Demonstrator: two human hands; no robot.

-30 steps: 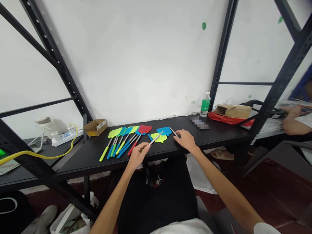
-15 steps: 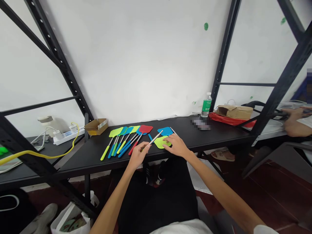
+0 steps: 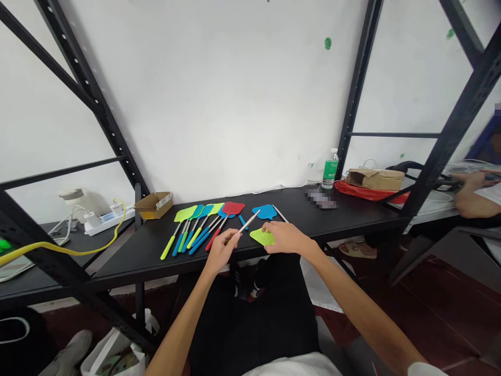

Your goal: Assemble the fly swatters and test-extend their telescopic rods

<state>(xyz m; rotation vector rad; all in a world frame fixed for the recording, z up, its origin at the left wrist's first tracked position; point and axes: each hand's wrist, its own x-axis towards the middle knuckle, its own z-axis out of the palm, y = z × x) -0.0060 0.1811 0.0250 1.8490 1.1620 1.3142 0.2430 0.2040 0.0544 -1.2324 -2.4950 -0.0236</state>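
Note:
My left hand (image 3: pixel 224 248) is closed around the lower end of a thin silver rod (image 3: pixel 249 221), which tilts up to the right. Fingers of my right hand (image 3: pixel 288 237) pinch the right side of a yellow-green fly swatter head (image 3: pixel 262 237) and cover part of it. Behind it lies a blue fly swatter head (image 3: pixel 265 211), apart from both hands. A second silver rod (image 3: pixel 280 213) rests just beyond my right hand. Near the tip of the held rod lies a short blue handle (image 3: pixel 243 222). Left of my hands, several fly swatters (image 3: pixel 203 230) in yellow-green, blue, green and red lie side by side.
An open cardboard box (image 3: pixel 154 205) stands at the table's back left. A water bottle (image 3: pixel 331 169) stands at the back right, near a brown carton (image 3: pixel 376 178). Black shelf posts (image 3: pixel 358 78) frame the table. Another person's hand (image 3: pixel 472 183) shows at far right.
My right hand has closed on the yellow-green swatter head and drawn it slightly toward me, uncovering more of the second rod. My left hand has stayed nearly still with its rod.

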